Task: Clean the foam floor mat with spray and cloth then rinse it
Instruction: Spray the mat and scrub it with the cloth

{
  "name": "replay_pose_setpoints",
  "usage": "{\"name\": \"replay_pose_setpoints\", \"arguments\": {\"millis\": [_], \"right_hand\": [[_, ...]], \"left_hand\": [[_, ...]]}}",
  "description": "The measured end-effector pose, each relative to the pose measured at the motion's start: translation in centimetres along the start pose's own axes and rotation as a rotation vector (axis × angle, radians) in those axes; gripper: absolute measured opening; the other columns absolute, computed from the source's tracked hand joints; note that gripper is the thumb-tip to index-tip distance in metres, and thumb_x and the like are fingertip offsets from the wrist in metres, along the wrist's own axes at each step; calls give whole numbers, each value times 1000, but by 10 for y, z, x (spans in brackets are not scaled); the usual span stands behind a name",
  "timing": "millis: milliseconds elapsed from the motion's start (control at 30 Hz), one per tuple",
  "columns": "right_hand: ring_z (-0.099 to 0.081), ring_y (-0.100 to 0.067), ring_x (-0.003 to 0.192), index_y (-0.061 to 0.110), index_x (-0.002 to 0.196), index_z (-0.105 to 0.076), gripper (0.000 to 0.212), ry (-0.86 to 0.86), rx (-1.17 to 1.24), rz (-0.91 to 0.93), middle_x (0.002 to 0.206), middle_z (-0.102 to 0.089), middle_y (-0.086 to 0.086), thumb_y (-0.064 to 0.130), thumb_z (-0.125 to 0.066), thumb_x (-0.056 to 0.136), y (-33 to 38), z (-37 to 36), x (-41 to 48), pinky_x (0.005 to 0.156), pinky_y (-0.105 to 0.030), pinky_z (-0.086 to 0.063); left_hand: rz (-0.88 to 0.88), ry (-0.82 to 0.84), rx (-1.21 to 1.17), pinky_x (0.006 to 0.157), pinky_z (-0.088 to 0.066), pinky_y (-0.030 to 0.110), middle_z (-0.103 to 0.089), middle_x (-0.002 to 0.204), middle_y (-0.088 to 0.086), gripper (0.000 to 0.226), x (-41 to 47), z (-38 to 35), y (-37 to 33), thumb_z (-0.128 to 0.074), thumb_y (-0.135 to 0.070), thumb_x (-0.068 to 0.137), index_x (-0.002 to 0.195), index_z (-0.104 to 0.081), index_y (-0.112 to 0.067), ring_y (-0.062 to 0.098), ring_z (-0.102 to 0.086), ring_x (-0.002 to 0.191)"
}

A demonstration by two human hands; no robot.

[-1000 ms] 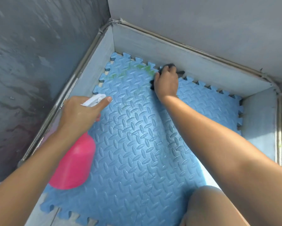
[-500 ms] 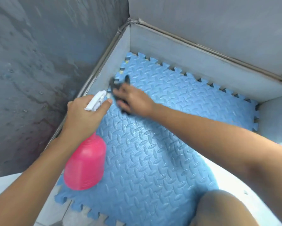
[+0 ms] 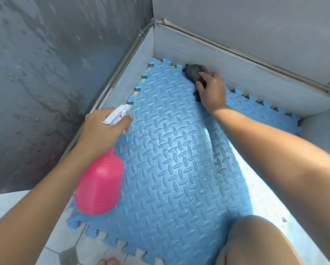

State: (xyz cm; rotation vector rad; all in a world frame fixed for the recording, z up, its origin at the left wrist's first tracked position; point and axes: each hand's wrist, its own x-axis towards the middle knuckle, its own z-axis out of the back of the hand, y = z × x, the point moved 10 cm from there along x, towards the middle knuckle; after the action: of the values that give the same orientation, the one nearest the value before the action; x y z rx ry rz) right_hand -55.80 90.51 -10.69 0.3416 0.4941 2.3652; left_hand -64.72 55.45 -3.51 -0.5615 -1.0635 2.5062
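A blue foam floor mat point(image 3: 171, 169) with a raised oval pattern and jigsaw edges lies on the floor in a corner. My left hand point(image 3: 103, 131) grips the white trigger head of a pink spray bottle point(image 3: 100, 185), held above the mat's left side. My right hand point(image 3: 211, 90) presses a dark grey cloth point(image 3: 193, 73) onto the mat's far edge, against the low wall. Part of the cloth is hidden under my fingers.
Grey walls point(image 3: 45, 64) meet in a corner, with a pale skirting point(image 3: 236, 77) along the mat's far and left sides. Tiled floor point(image 3: 64, 245) shows at the near left. My knee point(image 3: 255, 243) and toes point(image 3: 108, 262) are at the bottom edge.
My right hand has swept the cloth from the mat's far left corner rightward along the far edge. My left hand keeps hold of the spray bottle in about the same place.
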Motion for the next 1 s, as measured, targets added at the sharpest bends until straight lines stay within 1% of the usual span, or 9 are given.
{"name": "replay_pose_setpoints", "arguments": {"millis": [67, 200, 300, 367, 500, 600, 667, 800, 1000], "right_hand": [[-58, -31, 106, 16, 132, -65, 38, -8, 38, 25, 120, -58, -11, 27, -60, 96, 40, -13, -26, 89, -35, -45], [-55, -23, 100, 21, 131, -63, 35, 338, 127, 601, 113, -57, -4, 28, -62, 97, 152, -55, -152, 74, -32, -50], [-53, -24, 97, 20, 131, -63, 35, 532, 144, 946, 111, -57, -6, 24, -64, 96, 168, -56, -240, 60, -32, -48], [-53, -21, 97, 19, 132, -63, 34, 517, 101, 970, 113, -59, -5, 23, -62, 98, 144, -42, -241, 57, -32, -49], [-59, -25, 100, 23, 133, -61, 34, 214, -4, 405, 119, -59, -8, 30, -55, 100, 19, 13, -127, 78, -34, -51], [-56, -37, 114, 17, 137, -58, 39, -18, -124, -174, 130, -54, -18, 29, -53, 100, -138, 77, -91, 93, -38, -44], [-53, -40, 119, 14, 141, -53, 42, -98, -170, -406, 135, -50, -23, 28, -51, 101, -212, 112, -119, 99, -40, -42], [-49, -44, 122, 16, 146, -43, 44, -68, -234, -604, 144, -42, -23, 28, -45, 104, -266, 131, -156, 102, -47, -43], [-48, -36, 127, 14, 146, -47, 46, -119, -151, -660, 145, -41, -18, 27, -49, 103, -234, 118, -142, 105, -38, -39]], "left_hand": [[6, 7, -3, 76, -58, 43, -75, 73, 15, 36, 1, 0, 1, -71, -41, 91, 73, -77, -10, 35, -68, 69], [5, -1, -7, 78, -57, 43, -73, 67, 10, 35, 3, -1, 1, -72, -42, 90, 72, -77, -12, 27, -65, 60], [34, 7, -16, 81, -58, 47, -75, 72, 10, 36, 5, -3, 5, -71, -46, 86, 74, -77, -14, 34, -68, 65], [39, 16, -19, 78, -59, 50, -76, 76, 13, 38, 4, -5, 4, -70, -49, 85, 74, -77, -14, 40, -69, 67], [60, 66, -62, 76, -59, 54, -77, 83, 18, 35, 6, -12, 3, -72, -50, 85, 82, -79, -15, 41, -63, 62], [86, 153, -75, 84, -58, 56, -79, 79, 6, 32, 10, -31, 3, -73, -58, 78, 83, -78, -27, 46, -71, 84], [60, 223, -48, 88, -58, 57, -79, 78, 6, 40, 8, -47, -2, -71, -64, 74, 83, -78, -26, 44, -72, 91], [-5, 338, 23, 79, -60, 54, -77, 78, 9, 60, -6, -76, -15, -66, -71, 69, 81, -77, -14, 41, -70, 82], [44, 272, 334, 57, -50, 38, -60, 50, 4, 64, -30, -73, 3, -59, -70, 72, 53, -57, -8, 32, -63, 59]]}}
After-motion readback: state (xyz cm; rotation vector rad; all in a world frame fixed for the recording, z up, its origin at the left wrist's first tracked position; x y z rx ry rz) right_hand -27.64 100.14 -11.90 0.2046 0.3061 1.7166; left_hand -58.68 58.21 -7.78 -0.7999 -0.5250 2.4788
